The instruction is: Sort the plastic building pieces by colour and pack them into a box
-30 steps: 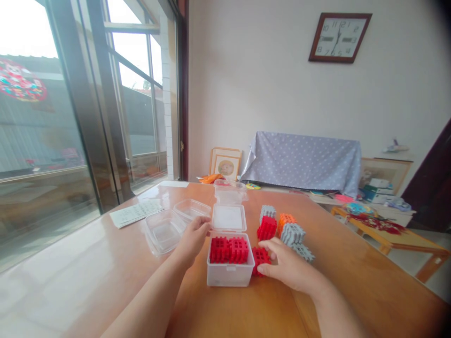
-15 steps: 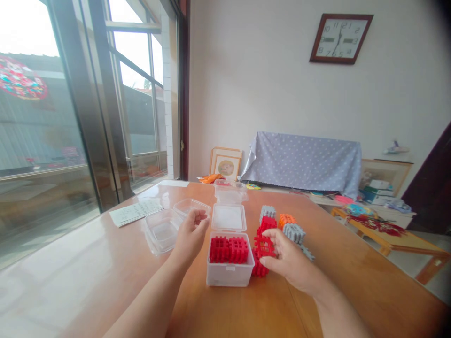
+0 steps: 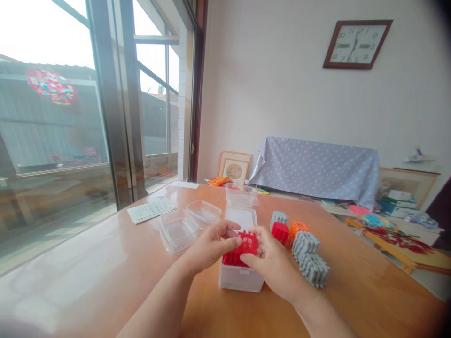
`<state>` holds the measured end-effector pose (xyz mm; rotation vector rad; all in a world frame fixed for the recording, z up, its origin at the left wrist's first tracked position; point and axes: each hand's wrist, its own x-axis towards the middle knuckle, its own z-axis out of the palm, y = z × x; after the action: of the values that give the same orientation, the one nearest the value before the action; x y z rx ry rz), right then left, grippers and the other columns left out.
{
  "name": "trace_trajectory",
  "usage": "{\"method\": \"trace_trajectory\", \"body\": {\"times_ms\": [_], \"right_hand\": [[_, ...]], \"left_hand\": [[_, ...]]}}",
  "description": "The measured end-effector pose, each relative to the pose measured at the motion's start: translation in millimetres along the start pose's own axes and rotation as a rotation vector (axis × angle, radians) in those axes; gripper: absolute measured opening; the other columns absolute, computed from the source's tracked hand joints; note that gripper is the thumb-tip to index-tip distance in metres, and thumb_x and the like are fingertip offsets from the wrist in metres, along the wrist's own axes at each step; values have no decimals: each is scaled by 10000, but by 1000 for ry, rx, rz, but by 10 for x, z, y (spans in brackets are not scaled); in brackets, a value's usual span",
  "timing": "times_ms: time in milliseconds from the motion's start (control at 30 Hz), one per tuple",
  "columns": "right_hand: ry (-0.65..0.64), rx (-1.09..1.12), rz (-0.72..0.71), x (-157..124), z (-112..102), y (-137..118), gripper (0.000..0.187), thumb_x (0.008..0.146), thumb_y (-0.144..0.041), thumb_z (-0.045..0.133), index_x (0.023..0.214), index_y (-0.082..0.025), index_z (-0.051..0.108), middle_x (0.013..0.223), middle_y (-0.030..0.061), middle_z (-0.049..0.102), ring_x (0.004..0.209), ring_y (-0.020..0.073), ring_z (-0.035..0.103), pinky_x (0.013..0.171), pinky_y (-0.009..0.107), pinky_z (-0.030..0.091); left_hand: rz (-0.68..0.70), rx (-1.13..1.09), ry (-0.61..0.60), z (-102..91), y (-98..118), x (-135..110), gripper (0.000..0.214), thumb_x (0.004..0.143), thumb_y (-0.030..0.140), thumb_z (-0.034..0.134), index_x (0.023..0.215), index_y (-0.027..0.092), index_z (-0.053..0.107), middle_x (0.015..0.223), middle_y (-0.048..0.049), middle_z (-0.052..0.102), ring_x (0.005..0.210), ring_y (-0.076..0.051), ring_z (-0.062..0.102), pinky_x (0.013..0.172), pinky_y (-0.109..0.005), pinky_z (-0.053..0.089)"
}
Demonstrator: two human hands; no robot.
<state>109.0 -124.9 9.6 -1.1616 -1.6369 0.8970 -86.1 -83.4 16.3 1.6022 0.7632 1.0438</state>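
Note:
Above the white plastic box (image 3: 241, 280), my right hand (image 3: 269, 253) grips red interlocking building blocks (image 3: 248, 241) with square window openings, thumb at the front and fingers along the right side. My left hand (image 3: 211, 244) meets their left edge, its thumb and fingers closed about the corner. More red blocks lie in the box under the hands, partly hidden by them. The box's lid (image 3: 245, 217) stands open behind it. How many blocks are held together cannot be made out.
To the right sit stacks of grey blocks (image 3: 313, 270), orange blocks (image 3: 298, 230) and red blocks (image 3: 280, 233). On the left are an open clear container (image 3: 178, 230) with its lid (image 3: 204, 211) and a written sheet (image 3: 151, 210). Another clear container (image 3: 241, 195) stands farther back.
My right hand has carried red blocks from the table at the right of the box to above it. My left hand has come in to meet them. The view has shifted left.

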Motion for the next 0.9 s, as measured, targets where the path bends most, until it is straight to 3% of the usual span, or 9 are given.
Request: {"method": "trace_trajectory", "body": {"times_ms": [133, 267, 400, 533, 767, 900], "right_hand": [[-19, -53, -25, 41, 54, 20, 518, 769, -303, 740, 1226, -248, 502, 1044, 32, 694, 904, 197, 672, 783, 332, 546], [-76, -69, -44, 88, 1, -18, 377, 892, -373, 608, 1235, -231, 544, 1028, 34, 707, 919, 191, 663, 808, 328, 525], [-124, -162, -55, 122, -11, -84, 219, 918, -379, 548, 995, -210, 663, 871, 11, 709, 824, 180, 642, 757, 302, 501], [-97, -293, -132, 116, 48, -89, 142, 869, -311, 606, 849, -221, 714, 935, 16, 718, 881, 194, 636, 786, 300, 481], [-131, -440, -206, 64, 99, -45, 177, 869, -219, 573, 786, -258, 724, 852, -6, 712, 904, 203, 622, 798, 296, 451], [-121, -527, -175, 31, 111, -40, 230, 869, -201, 534, 722, -255, 702, 808, 3, 685, 841, 200, 614, 764, 293, 449]], "left_hand": [[-26, -53, -58, -22, -24, 6, 290, 777, 312, 731, 1015, 173, 643, 859, -53, 680, 717, -153, 625, 629, -254, 444], [-19, -36, -67, -64, 10, -9, 220, 745, 207, 694, 949, 161, 628, 771, -22, 638, 662, -122, 574, 590, -227, 409], [7, 128, -87, -109, 66, -66, 156, 736, 158, 636, 892, 167, 644, 783, -14, 639, 695, -122, 559, 618, -225, 414], [22, 226, -108, -145, 104, -119, 165, 756, 183, 621, 912, 173, 673, 875, -37, 684, 790, -156, 608, 688, -244, 455], [53, 410, -141, -179, 123, -154, 197, 747, 154, 578, 886, 203, 709, 851, -21, 722, 787, -179, 644, 686, -254, 462], [99, 479, -145, -189, 130, -165, 189, 742, 147, 584, 845, 221, 724, 824, -9, 728, 770, -184, 643, 676, -252, 452]]}}
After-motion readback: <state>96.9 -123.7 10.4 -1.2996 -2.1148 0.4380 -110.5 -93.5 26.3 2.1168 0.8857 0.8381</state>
